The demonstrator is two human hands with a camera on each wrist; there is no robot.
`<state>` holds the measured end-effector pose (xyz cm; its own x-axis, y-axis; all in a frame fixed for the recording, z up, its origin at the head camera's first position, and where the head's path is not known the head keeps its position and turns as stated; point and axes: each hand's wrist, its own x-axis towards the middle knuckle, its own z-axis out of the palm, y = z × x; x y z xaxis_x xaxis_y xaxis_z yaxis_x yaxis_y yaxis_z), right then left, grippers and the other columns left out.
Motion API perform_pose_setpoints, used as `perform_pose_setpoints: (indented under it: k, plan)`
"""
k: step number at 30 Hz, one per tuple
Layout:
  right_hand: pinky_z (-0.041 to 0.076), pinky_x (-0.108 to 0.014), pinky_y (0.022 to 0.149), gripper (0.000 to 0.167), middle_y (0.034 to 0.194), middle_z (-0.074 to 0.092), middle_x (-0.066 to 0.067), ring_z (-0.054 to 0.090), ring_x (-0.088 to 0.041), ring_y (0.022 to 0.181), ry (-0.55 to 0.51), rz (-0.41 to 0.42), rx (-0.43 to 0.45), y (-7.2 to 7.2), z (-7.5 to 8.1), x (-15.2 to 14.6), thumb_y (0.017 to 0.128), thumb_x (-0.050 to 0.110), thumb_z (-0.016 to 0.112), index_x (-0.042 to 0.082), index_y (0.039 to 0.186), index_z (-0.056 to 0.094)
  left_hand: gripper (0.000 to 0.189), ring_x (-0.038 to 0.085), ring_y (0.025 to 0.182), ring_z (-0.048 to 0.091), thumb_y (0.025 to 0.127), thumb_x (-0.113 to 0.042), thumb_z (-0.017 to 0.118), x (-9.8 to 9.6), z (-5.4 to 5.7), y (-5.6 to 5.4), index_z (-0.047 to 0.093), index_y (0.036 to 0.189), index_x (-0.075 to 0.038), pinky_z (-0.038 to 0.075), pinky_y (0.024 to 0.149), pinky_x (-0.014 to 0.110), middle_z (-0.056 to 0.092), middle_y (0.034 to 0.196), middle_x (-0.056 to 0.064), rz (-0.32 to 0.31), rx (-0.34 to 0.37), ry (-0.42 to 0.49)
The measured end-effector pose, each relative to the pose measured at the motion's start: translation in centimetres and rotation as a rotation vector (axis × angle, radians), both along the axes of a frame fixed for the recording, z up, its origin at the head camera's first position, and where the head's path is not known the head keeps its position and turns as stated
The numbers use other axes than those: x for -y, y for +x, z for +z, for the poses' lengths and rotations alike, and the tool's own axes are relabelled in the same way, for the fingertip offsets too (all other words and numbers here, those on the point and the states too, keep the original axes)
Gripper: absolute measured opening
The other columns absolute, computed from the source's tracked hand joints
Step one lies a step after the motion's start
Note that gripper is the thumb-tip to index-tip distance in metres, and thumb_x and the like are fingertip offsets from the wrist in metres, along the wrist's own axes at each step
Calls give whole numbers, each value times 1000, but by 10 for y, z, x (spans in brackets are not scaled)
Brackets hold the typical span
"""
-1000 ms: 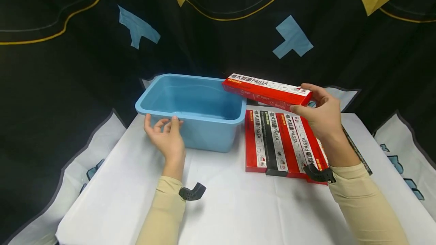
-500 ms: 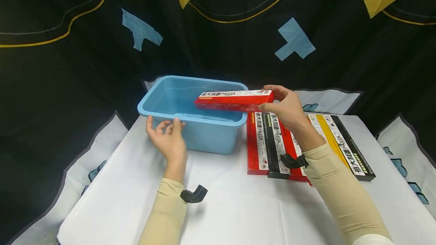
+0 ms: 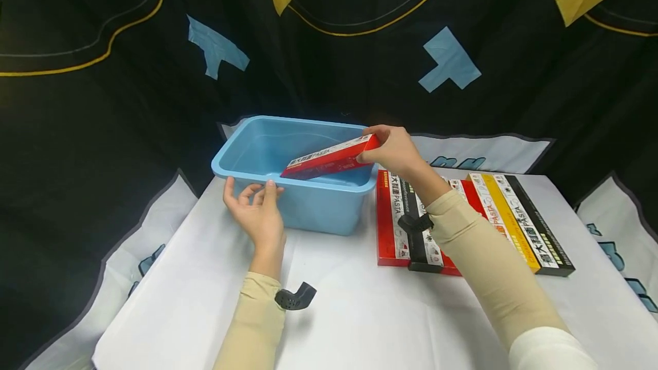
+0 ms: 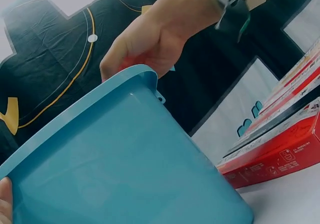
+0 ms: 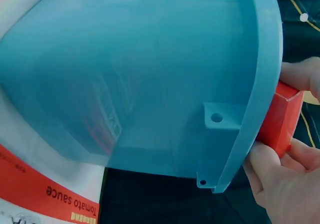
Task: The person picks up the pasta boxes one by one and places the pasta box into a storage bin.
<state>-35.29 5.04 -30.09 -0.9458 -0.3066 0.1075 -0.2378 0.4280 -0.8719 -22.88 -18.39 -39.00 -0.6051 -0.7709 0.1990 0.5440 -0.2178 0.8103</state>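
Box [image 3: 329,157] tilted into bin [image 3: 324,210], head view only

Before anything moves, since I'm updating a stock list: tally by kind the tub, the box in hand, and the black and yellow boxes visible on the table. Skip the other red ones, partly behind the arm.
Blue tub: 1
Held red box: 1
Black boxes: 2
Yellow box: 1
Total: 5

Pasta boxes [image 3: 494,205] right of tub [image 3: 319,211]
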Motion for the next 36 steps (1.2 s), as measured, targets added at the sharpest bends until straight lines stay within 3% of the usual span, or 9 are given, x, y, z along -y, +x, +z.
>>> perform_pose_setpoints:
  k: [13, 27, 36]
  plan:
    - [59, -40, 82, 68, 128, 55, -5, 53, -25, 108, 113, 68, 22, -19, 2, 29, 72, 22, 87, 15, 132, 56, 77, 29, 97, 65, 89, -13, 72, -4, 3, 3, 24, 147, -29, 57, 87, 35, 47, 112, 12, -6, 20, -5]
    - [58, -38, 85, 69, 127, 55, -8, 53, -27, 107, 336, 173, 38, -27, 8, 45, 77, 18, 84, 8, 137, 51, 77, 29, 95, 66, 88, -14, 73, -6, 1, 4, 25, 146, -30, 57, 87, 35, 47, 112, 11, -12, 17, 6]
    - [56, -42, 88, 61, 117, 60, -13, 58, -29, 97, 527, 113, -54, -26, 6, 62, 76, 12, 84, 1, 129, 57, 78, 29, 94, 65, 88, -14, 74, -2, 0, 6, 24, 146, -30, 57, 86, 36, 47, 113, 11, -7, 11, 5]
